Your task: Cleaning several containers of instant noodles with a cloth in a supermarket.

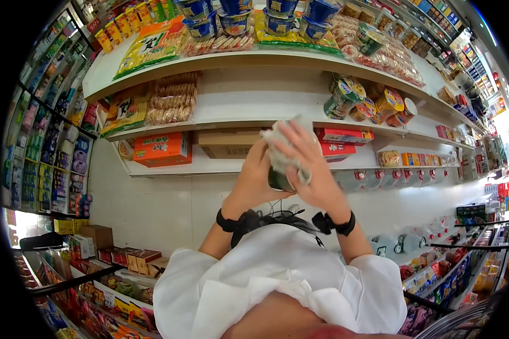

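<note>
In front of my chest, my left hand is wrapped round a dark green tub, probably a noodle cup, held tilted. Most of the tub is hidden behind my hands and a pale, crumpled cloth. My right hand presses that cloth against the tub, its fingers spread over the fabric and slightly blurred. Just beyond my hands is the lower shelf, where a brown cardboard box and red boxes stand.
Noodle cups stand at the right of the middle shelf. Blue tubs and bagged noodles fill the top shelf. An orange box sits low on the left. Large water bottles line the right below. Packed racks flank both sides.
</note>
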A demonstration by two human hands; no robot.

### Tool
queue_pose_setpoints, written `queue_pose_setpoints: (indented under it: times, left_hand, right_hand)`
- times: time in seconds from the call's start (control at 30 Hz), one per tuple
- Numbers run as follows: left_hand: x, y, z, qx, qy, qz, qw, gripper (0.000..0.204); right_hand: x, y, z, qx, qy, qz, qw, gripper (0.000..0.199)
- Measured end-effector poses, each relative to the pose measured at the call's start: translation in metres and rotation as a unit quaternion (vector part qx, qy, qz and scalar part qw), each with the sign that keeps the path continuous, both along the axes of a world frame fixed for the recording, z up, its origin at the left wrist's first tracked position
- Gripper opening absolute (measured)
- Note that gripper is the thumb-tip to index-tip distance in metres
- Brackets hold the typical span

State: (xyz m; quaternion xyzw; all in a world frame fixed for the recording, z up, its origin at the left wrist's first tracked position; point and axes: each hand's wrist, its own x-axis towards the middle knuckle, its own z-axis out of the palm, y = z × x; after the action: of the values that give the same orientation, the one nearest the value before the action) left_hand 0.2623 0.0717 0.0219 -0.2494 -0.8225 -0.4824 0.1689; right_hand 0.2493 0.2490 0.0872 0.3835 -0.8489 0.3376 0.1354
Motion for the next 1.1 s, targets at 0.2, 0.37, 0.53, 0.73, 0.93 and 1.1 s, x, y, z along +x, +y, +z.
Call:
queue_pose_setpoints:
  times: [0.2,0.37,0.53,0.73,0.93,1.1]
  left_hand:
    - [0.008,-0.001,0.011,0.042,0.005,-0.025,0.999,0.108]
    - [0.0,0.012,0.007,0.216,-0.052,0.006,0.975,0.107]
    - [0.002,0.033,0.033,0.428,-0.262,0.025,0.865,0.076]
    - [-0.01,0.042,0.009,0.464,-0.258,-0.033,0.847,0.064]
    - [-0.014,0.033,0.015,0.655,-0.417,-0.118,0.619,0.055]
    - [-0.026,0.018,-0.026,0.718,-0.459,-0.103,0.513,0.064]
  right_hand:
    - [-0.042,0.038,-0.052,-0.252,-0.388,-0.122,0.878,0.04]
    - [-0.027,0.017,-0.051,-0.634,-0.421,-0.041,0.647,0.053]
    - [0.001,-0.016,-0.041,-0.38,-0.116,-0.1,0.912,0.057]
    - [-0.007,0.008,-0.039,-0.479,-0.245,-0.126,0.833,0.046]
    - [-0.008,-0.005,-0.049,-0.436,-0.199,-0.11,0.871,0.038]
    - [-0.012,-0.02,-0.07,-0.045,0.102,-0.071,0.991,0.054]
